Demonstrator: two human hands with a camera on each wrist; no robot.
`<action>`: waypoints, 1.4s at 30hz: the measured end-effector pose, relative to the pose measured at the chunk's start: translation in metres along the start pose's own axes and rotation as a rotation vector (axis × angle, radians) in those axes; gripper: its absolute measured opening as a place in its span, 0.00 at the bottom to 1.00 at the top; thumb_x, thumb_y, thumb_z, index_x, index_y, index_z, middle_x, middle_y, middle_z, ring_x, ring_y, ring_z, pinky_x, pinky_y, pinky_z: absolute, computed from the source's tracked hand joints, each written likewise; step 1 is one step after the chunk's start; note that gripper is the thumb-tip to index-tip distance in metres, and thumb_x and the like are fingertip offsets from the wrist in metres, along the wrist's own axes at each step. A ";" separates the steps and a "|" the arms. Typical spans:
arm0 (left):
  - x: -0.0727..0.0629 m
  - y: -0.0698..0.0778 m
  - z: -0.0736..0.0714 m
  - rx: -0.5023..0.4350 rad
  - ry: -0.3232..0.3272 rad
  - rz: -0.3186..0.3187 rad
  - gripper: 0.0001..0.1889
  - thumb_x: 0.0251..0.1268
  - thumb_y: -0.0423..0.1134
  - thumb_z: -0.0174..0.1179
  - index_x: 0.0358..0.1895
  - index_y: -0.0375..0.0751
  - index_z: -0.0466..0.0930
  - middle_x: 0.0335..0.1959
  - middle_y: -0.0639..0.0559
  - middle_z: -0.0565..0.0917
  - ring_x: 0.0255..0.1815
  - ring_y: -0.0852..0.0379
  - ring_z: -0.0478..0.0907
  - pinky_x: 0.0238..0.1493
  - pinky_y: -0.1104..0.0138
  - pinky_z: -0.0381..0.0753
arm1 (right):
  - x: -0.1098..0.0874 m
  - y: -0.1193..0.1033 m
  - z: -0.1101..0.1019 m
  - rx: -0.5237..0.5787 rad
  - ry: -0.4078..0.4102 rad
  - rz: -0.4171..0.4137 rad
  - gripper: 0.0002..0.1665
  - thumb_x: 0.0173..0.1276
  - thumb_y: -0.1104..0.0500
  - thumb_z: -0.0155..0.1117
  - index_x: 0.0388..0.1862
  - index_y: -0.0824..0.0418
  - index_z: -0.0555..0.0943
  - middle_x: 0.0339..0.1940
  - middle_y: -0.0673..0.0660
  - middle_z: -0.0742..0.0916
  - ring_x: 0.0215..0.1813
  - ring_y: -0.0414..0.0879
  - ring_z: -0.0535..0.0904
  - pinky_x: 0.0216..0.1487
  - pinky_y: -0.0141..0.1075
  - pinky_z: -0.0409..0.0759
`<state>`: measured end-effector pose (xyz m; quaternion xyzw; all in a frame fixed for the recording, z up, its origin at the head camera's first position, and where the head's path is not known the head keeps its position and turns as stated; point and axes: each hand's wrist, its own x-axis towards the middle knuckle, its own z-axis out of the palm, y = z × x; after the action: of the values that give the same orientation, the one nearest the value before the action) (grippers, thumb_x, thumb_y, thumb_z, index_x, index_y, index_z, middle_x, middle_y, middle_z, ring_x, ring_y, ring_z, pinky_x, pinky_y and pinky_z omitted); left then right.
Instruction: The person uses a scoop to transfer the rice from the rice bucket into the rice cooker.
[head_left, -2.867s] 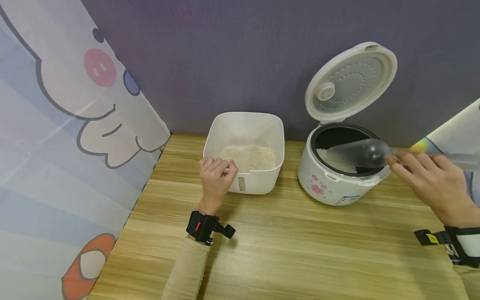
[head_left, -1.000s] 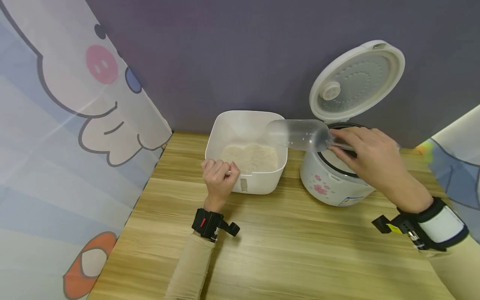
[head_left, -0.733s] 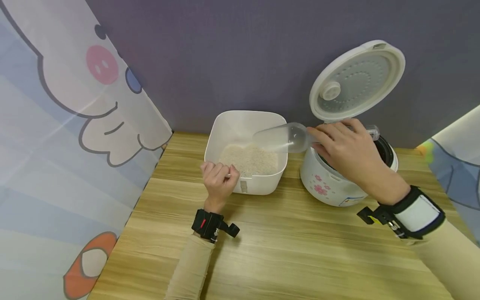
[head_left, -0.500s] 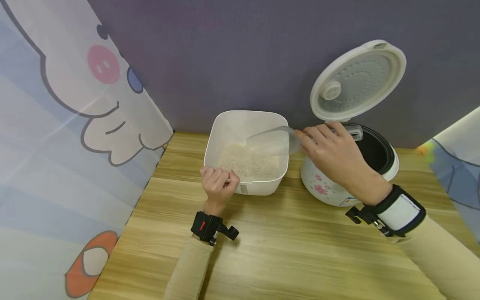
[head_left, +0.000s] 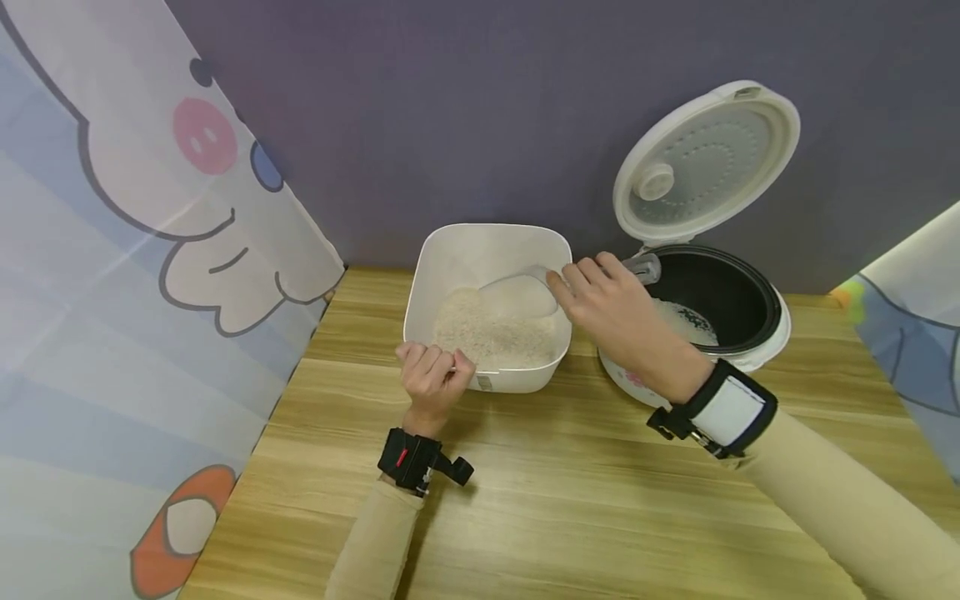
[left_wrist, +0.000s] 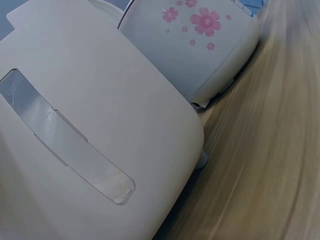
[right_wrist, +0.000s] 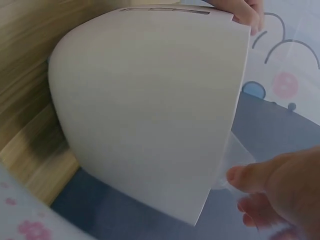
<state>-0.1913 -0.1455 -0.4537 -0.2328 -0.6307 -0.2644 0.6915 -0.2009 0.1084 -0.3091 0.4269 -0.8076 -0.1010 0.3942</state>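
Clear plastic scoop is inside the white rice bin, bowl low at the rice; how deep the lip is dug in, and how full it is, can't tell. Bin stands near the tabletop's far edge; rice cooker just right of it along that edge, lid raised, some rice in its black inner pot.

Right hand grips the scoop handle. Left hand is closed round the bin's near-left rim, bracing it.

Step, as judged: scooping rice from the bin. Next move likely calls for pushing the bowl further under the rice, then levelling and lifting it clear of the bin's right wall without spilling, left hand holding the bin firm.

Scoop's long axis runs roughly along the tabletop's far edge, slightly skewed. Bowl points toward the tabletop's left edge and seems tipped down; handle crosses the bin's right rim, its butt end above the cooker's left side.
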 end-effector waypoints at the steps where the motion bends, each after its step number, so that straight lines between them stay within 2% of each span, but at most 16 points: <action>1: 0.000 -0.001 0.000 0.000 -0.005 -0.004 0.18 0.42 0.25 0.56 0.11 0.42 0.56 0.12 0.53 0.55 0.17 0.53 0.51 0.34 0.59 0.53 | 0.004 -0.001 0.002 -0.012 -0.024 -0.003 0.12 0.75 0.71 0.53 0.49 0.70 0.83 0.36 0.64 0.84 0.40 0.59 0.80 0.47 0.46 0.74; 6: 0.000 -0.003 0.000 0.008 -0.005 -0.017 0.17 0.41 0.25 0.56 0.12 0.41 0.56 0.12 0.52 0.55 0.17 0.53 0.51 0.34 0.59 0.53 | 0.030 -0.005 0.017 -0.063 -0.134 -0.019 0.06 0.74 0.69 0.59 0.40 0.67 0.84 0.32 0.61 0.83 0.37 0.55 0.80 0.45 0.42 0.72; 11: 0.000 -0.002 -0.001 0.012 -0.003 -0.017 0.17 0.40 0.25 0.56 0.12 0.42 0.56 0.11 0.52 0.56 0.17 0.53 0.52 0.33 0.59 0.54 | 0.050 -0.007 0.030 -0.053 -0.222 -0.044 0.07 0.72 0.68 0.62 0.33 0.63 0.83 0.31 0.59 0.84 0.37 0.54 0.80 0.44 0.41 0.71; 17: 0.003 0.000 -0.001 0.011 -0.004 -0.019 0.18 0.43 0.25 0.56 0.12 0.42 0.56 0.11 0.53 0.56 0.17 0.53 0.52 0.33 0.59 0.54 | 0.067 -0.012 0.045 -0.062 -0.272 -0.068 0.04 0.69 0.66 0.65 0.34 0.61 0.85 0.33 0.57 0.86 0.38 0.52 0.81 0.45 0.41 0.71; 22: 0.003 0.000 -0.001 0.008 -0.004 -0.021 0.18 0.44 0.25 0.56 0.11 0.42 0.56 0.12 0.53 0.56 0.17 0.53 0.51 0.33 0.59 0.54 | 0.079 -0.015 0.053 -0.102 -0.346 -0.107 0.03 0.70 0.65 0.65 0.37 0.61 0.86 0.35 0.57 0.87 0.39 0.51 0.81 0.48 0.41 0.72; 27: 0.002 0.000 -0.002 0.008 -0.003 -0.013 0.18 0.42 0.25 0.57 0.11 0.42 0.56 0.12 0.53 0.56 0.17 0.53 0.51 0.33 0.59 0.54 | 0.085 -0.017 0.060 -0.099 -0.399 -0.155 0.05 0.71 0.64 0.63 0.40 0.61 0.86 0.37 0.57 0.88 0.42 0.51 0.83 0.51 0.42 0.72; 35: 0.002 0.001 0.000 0.004 -0.011 -0.003 0.17 0.39 0.25 0.57 0.11 0.42 0.57 0.11 0.53 0.57 0.17 0.54 0.52 0.33 0.60 0.54 | 0.085 -0.022 0.071 -0.032 -0.409 -0.184 0.08 0.72 0.64 0.61 0.40 0.61 0.87 0.39 0.58 0.89 0.45 0.52 0.84 0.53 0.43 0.72; 42: 0.003 0.001 0.000 0.011 -0.018 -0.017 0.16 0.41 0.25 0.57 0.11 0.42 0.58 0.11 0.53 0.58 0.17 0.54 0.53 0.33 0.59 0.55 | 0.082 -0.023 0.070 0.045 -0.435 -0.198 0.08 0.72 0.65 0.62 0.42 0.59 0.87 0.40 0.58 0.89 0.44 0.52 0.84 0.52 0.44 0.72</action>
<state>-0.1899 -0.1450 -0.4506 -0.2258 -0.6402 -0.2649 0.6848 -0.2644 0.0188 -0.3222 0.4809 -0.8297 -0.2107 0.1897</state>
